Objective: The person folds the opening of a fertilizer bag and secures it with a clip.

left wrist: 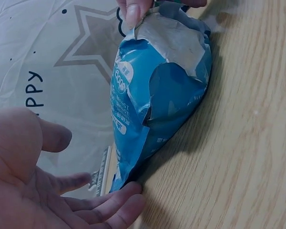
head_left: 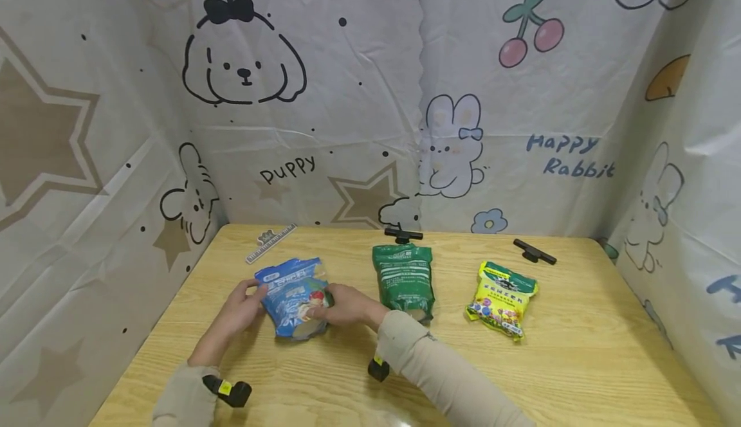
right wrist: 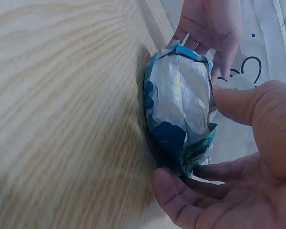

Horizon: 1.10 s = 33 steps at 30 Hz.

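Note:
A blue printed plastic bag (head_left: 292, 298) lies on the left part of the table, its silvery crimped bottom end (right wrist: 181, 90) toward the person. My right hand (head_left: 343, 305) grips this bag at its right side, with the thumb on the near face and the fingers around the edge. On the other side, my left hand (head_left: 242, 308) has its fingertips at the bag's left edge. In the left wrist view the left fingers (left wrist: 128, 210) are loosely extended under the bag's far corner, the thumb standing away from it.
A green bag (head_left: 405, 279) stands right of the right hand, and a yellow and green bag (head_left: 502, 299) lies farther right. Behind them are two black clip-like pieces (head_left: 403, 235) and a ruler (head_left: 272, 243). Printed cloth walls (head_left: 359, 112) enclose the wooden table (head_left: 579, 350).

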{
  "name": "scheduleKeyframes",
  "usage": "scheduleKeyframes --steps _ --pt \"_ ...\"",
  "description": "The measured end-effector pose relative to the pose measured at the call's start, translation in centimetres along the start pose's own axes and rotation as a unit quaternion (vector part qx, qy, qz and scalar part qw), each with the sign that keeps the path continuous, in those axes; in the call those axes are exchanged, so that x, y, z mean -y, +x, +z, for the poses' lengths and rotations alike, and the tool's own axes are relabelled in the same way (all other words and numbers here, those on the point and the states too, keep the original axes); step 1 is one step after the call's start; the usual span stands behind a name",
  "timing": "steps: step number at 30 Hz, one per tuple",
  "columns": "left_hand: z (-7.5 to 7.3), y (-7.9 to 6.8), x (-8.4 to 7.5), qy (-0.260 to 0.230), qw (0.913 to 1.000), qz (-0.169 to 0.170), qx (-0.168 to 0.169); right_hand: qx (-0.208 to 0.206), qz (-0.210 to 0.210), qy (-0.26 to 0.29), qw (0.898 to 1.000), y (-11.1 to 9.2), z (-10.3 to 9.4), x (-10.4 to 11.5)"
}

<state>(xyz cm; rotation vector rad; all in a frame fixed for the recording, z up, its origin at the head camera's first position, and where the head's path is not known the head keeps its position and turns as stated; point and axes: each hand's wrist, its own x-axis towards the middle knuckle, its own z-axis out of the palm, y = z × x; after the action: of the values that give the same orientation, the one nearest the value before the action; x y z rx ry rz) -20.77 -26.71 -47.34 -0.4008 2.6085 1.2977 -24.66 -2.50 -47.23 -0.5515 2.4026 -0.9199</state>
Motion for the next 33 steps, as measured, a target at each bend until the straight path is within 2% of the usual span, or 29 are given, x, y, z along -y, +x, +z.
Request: scheduleKeyframes --steps 4,11,16,22,27,33 --pt "0.0 0.6 0.3 -0.033 0.9994 -0.004 -0.014 -0.008 0.009 0.023 1.000 0.1 0.1 0.0" --pt "0.1 1.2 0.3 -0.060 0.9979 -0.013 -0.021 -0.020 0.024 0.089 0.996 0.0 0.2 -0.1" --pt "0.1 1.6 0.1 -0.077 0.9960 -0.024 -0.039 -0.028 0.041 0.143 0.988 0.1 0.2 -0.1" --pt "0.2 1.7 -0.1 -0.102 0.9923 -0.042 -0.057 -0.026 0.040 0.210 0.976 0.2 0.4 -0.2" --pt "0.3 1.8 -0.3 -0.100 0.9923 -0.041 -0.060 -0.030 0.035 0.212 0.976 0.1 0.4 -0.1" --pt "0.3 1.8 -0.2 -0.115 0.9904 -0.041 -0.063 -0.044 0.032 0.178 0.983 0.0 0.3 0.0"
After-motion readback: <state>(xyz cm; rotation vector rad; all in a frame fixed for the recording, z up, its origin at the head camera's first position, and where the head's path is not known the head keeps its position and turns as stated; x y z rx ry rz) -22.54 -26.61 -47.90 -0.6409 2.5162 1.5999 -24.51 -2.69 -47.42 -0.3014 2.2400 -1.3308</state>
